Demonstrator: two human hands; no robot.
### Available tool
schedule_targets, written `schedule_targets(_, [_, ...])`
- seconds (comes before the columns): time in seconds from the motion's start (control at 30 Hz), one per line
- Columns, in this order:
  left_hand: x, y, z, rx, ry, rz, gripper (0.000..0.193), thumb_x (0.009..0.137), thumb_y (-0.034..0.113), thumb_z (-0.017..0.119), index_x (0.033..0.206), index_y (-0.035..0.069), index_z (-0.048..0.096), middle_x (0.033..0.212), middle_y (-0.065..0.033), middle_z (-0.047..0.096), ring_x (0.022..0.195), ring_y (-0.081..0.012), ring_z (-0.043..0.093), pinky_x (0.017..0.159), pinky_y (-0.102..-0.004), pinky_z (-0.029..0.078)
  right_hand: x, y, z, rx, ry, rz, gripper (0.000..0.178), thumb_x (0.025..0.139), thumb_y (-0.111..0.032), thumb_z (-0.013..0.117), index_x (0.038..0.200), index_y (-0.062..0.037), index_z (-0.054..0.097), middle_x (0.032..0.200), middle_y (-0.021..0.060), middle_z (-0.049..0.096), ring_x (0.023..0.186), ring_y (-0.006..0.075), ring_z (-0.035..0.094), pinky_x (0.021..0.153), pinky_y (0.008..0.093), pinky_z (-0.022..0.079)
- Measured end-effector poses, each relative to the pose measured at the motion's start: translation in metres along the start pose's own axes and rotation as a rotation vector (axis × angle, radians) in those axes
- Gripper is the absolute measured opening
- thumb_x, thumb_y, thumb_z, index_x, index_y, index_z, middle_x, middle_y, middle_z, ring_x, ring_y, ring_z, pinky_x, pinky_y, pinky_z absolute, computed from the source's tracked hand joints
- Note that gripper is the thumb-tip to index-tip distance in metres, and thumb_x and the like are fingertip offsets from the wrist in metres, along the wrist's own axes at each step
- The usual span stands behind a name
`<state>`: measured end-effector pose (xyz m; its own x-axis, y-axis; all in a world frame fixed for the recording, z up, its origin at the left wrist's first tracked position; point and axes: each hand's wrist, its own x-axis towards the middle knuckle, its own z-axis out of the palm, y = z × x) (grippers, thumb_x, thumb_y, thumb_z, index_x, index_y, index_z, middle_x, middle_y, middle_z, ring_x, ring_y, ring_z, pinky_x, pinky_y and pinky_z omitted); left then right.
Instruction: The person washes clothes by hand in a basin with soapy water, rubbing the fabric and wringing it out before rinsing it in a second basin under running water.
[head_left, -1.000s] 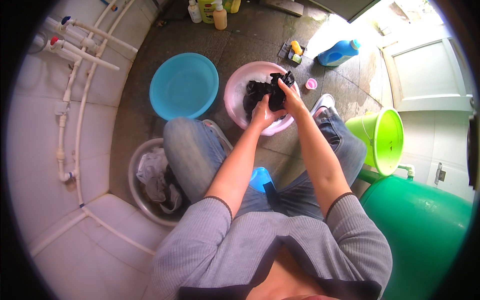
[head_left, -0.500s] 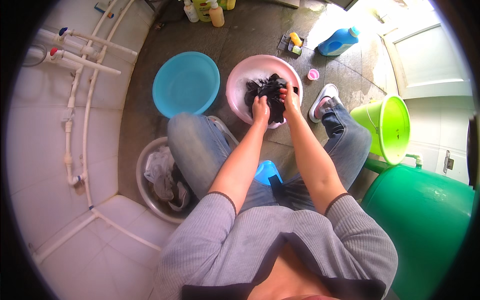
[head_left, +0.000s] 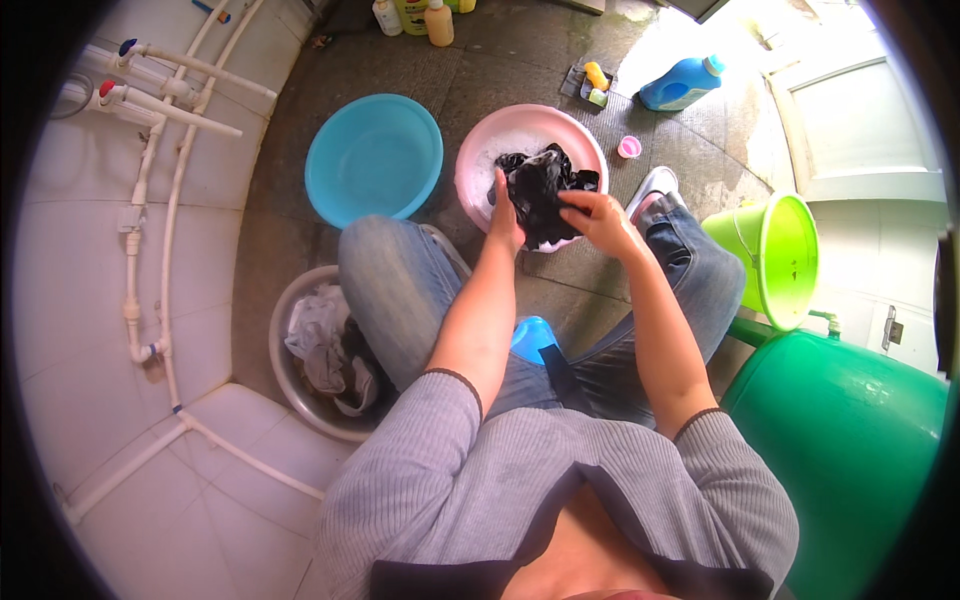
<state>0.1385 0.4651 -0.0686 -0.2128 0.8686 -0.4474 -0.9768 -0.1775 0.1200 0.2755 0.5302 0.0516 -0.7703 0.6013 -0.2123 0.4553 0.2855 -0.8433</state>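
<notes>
A crumpled wet black garment (head_left: 545, 190) is held up over the near part of a pink basin (head_left: 470, 200), hiding part of the suds inside. My left hand (head_left: 505, 220) holds the garment's left edge, thumb pointing up along it. On the other side my right hand (head_left: 603, 222) grips the right edge, its fingers bent in over the cloth. Which kind of garment it is, I cannot tell.
Left of the pink basin stands a blue basin (head_left: 372, 160). A metal basin (head_left: 290, 385) with clothes sits by my left leg. Rightward are a pink cap (head_left: 629, 147), a soap tray (head_left: 583, 84), a blue detergent bottle (head_left: 682, 84), a lime bucket (head_left: 785, 260) and a green barrel (head_left: 840, 430).
My hands have moved apart, the right one outward to the right. The bunched black garment is now more spread out between them.
</notes>
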Motion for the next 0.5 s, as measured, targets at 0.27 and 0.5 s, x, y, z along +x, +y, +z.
schedule_targets(0.27, [0.003,0.010,0.035,0.733,-0.193,0.203,0.032,0.078,-0.001,0.061,0.109,0.001,0.052,0.095,-0.0072,0.062,0.085,-0.0161,0.061,0.077,-0.0308,0.051,0.024,0.032,-0.012,0.821,0.160,0.427,0.063,0.081,-0.036,0.065,0.130,-0.0065,0.037,0.126,0.0115,0.042,0.111,0.0219,0.046,0.081,0.0357,0.047])
schedule_targets(0.5, [-0.034,0.039,0.119,1.289,-0.439,0.220,0.030,0.075,0.012,0.070,0.102,0.001,0.061,0.092,-0.0010,0.063,0.081,-0.0091,0.058,0.075,-0.0235,0.047,0.059,-0.005,-0.048,1.093,0.104,0.185,0.027,0.078,-0.011,0.066,0.100,0.0004,0.055,0.087,0.0077,0.063,0.074,0.0192,0.063,0.067,0.0342,0.052])
